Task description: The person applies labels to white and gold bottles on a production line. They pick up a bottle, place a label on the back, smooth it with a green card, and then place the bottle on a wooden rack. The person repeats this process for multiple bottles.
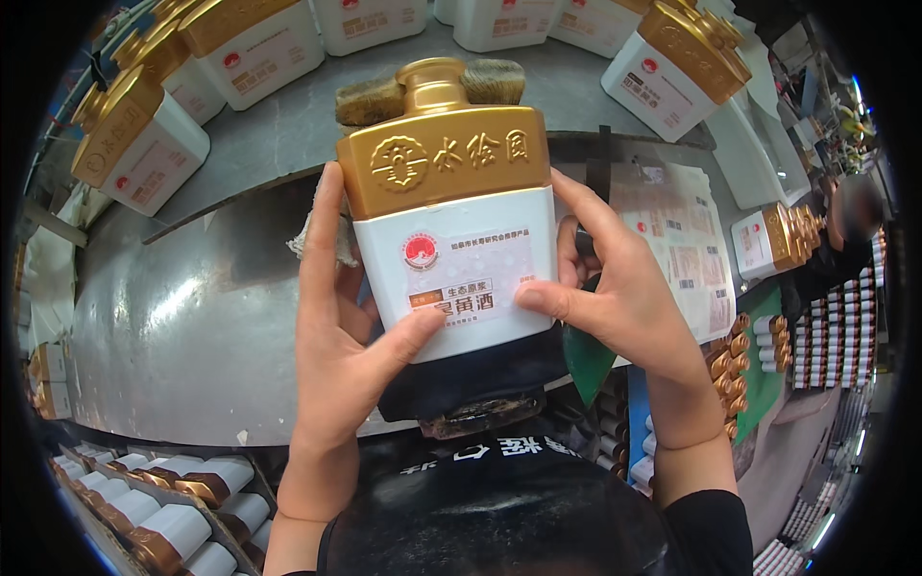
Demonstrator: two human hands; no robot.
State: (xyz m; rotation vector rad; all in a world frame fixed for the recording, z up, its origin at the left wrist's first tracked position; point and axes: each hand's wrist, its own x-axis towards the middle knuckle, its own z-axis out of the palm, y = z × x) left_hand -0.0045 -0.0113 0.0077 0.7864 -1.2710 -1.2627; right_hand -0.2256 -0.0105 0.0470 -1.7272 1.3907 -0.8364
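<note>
A white bottle with a gold shoulder and neck (447,168) is held upright toward me, its front facing up at my eyes. Along its left side lie the fingers of my left hand (336,336), the thumb pressing the lower part of the label. My right hand (629,283) grips the right side, its thumb on the label's lower right. That pale label (473,274) has a red round emblem and shows small bubbles or wrinkles. Behind the neck sit brownish padded blocks (495,82). A crumpled white cloth (322,240) is partly hidden behind my left hand.
Similar bottles (663,72) stand along the bench's far edge. A printed label sheet (687,240) lies right of my right hand, with a green flap (586,360) below it. Crates of bottles (163,518) fill the lower left. Another person (850,230) is at far right.
</note>
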